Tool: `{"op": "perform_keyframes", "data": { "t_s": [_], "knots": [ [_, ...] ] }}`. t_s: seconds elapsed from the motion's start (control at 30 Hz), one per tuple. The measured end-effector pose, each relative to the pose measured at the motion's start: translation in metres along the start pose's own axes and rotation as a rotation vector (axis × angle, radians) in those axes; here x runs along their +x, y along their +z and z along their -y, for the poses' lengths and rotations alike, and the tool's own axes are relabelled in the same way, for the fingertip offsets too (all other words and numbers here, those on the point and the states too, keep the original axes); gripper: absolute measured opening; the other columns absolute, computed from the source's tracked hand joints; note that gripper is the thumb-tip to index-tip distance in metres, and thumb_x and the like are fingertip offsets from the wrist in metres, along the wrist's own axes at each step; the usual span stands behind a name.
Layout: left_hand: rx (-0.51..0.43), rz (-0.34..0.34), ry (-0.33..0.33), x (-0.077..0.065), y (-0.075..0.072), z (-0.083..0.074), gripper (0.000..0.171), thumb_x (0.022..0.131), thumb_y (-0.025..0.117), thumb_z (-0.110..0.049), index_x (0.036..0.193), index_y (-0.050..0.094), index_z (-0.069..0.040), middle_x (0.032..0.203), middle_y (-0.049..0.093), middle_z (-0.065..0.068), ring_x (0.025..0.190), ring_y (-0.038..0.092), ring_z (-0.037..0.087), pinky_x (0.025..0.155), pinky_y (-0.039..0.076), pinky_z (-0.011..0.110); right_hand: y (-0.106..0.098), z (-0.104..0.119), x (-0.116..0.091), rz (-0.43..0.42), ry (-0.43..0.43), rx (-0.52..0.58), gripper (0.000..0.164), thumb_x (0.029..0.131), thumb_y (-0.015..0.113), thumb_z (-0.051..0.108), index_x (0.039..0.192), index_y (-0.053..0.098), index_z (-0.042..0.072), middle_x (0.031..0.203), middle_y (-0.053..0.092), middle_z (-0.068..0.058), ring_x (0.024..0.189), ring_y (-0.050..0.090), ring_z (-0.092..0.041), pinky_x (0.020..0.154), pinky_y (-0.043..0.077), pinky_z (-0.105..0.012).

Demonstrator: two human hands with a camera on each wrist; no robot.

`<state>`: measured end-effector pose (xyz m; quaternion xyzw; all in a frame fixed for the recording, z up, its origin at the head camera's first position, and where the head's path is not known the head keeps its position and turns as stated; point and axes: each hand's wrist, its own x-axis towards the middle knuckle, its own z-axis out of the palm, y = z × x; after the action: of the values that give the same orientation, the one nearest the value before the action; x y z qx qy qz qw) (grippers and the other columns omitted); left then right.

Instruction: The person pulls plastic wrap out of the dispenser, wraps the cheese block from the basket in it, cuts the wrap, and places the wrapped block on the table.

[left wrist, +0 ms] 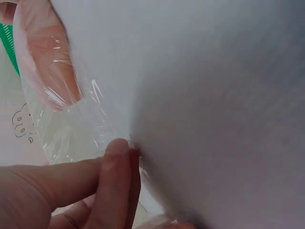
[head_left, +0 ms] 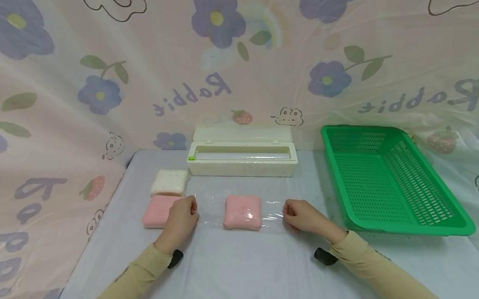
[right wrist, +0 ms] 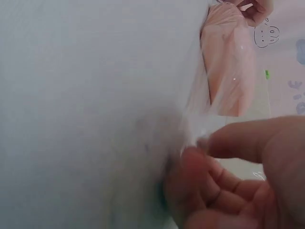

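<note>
A pink, rounded square block [head_left: 242, 212] lies mid-table, with clear plastic film [head_left: 210, 211] stretched over it and out to both sides. My left hand [head_left: 181, 218] pinches the film's left end between thumb and fingers, as the left wrist view shows with the film [left wrist: 95, 126] running from the fingertips. At the opposite end, my right hand [head_left: 304, 215] pinches the film with curled fingers. Beside the left hand, and partly hidden by it, is a second pink block [head_left: 158, 210]. Just behind that sits a white speckled block [head_left: 170, 181].
A long cream box [head_left: 243, 169], lid raised, stands at the back with a roll of film [head_left: 244, 155] inside and a green tab [head_left: 192, 158] at its left end. On the right is a green slotted basket [head_left: 336, 179]. Patterned cloth [head_left: 260, 83] hangs behind the table.
</note>
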<state>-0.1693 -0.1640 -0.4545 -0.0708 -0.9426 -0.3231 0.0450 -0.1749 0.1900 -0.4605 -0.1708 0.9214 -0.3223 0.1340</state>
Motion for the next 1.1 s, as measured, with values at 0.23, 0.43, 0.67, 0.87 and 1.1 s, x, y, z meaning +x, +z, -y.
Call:
{"op": "perform_keyframes", "data": {
  "t_s": [0.23,0.43,0.67,0.87,1.1],
  "knots": [
    [0.206,0.014,0.051,0.003,0.001,-0.004,0.033,0.071,0.067,0.011,0.062,0.043,-0.010,0.057,0.043,0.001,0.055,0.044,0.019,0.046,0.034,0.029,-0.005,-0.005,-0.002,-0.113,0.196,-0.147,0.041,0.076,0.080,0.036,0.061,0.051,0.011,0.055,0.044,0.001,0.052,0.043,-0.014,0.045,0.033,-0.026],
    [0.328,0.029,0.045,0.005,0.000,-0.007,0.031,0.071,0.069,0.007,0.064,0.046,-0.012,0.058,0.046,0.000,0.054,0.049,0.020,0.042,0.036,0.032,-0.004,-0.015,-0.002,-0.118,0.219,-0.158,0.050,0.073,0.080,0.046,0.055,0.049,0.012,0.051,0.039,0.004,0.050,0.039,-0.012,0.043,0.030,-0.024],
    [0.309,0.019,0.082,0.004,0.001,-0.003,0.031,0.067,0.077,0.005,0.061,0.051,-0.011,0.059,0.050,0.000,0.056,0.051,0.019,0.045,0.040,0.032,-0.005,-0.017,-0.005,-0.101,0.201,-0.038,0.043,0.075,0.081,0.040,0.061,0.052,0.011,0.051,0.042,0.003,0.049,0.040,-0.012,0.044,0.031,-0.024],
    [0.326,0.005,0.158,-0.001,0.000,-0.002,0.023,0.070,0.072,0.004,0.061,0.055,-0.008,0.057,0.051,0.001,0.056,0.051,0.021,0.047,0.043,0.035,-0.008,-0.017,-0.008,-0.072,0.185,0.073,0.035,0.081,0.077,0.033,0.068,0.054,0.009,0.048,0.044,0.003,0.043,0.039,-0.009,0.041,0.033,-0.024],
    [0.283,0.047,0.156,-0.012,-0.006,-0.010,0.019,0.080,0.059,0.009,0.068,0.054,-0.005,0.064,0.051,0.004,0.061,0.049,0.020,0.051,0.043,0.034,-0.012,-0.010,-0.012,-0.095,0.089,0.068,0.025,0.088,0.070,0.025,0.074,0.056,0.010,0.049,0.048,0.003,0.044,0.043,-0.011,0.043,0.035,-0.025]
  ]
}}
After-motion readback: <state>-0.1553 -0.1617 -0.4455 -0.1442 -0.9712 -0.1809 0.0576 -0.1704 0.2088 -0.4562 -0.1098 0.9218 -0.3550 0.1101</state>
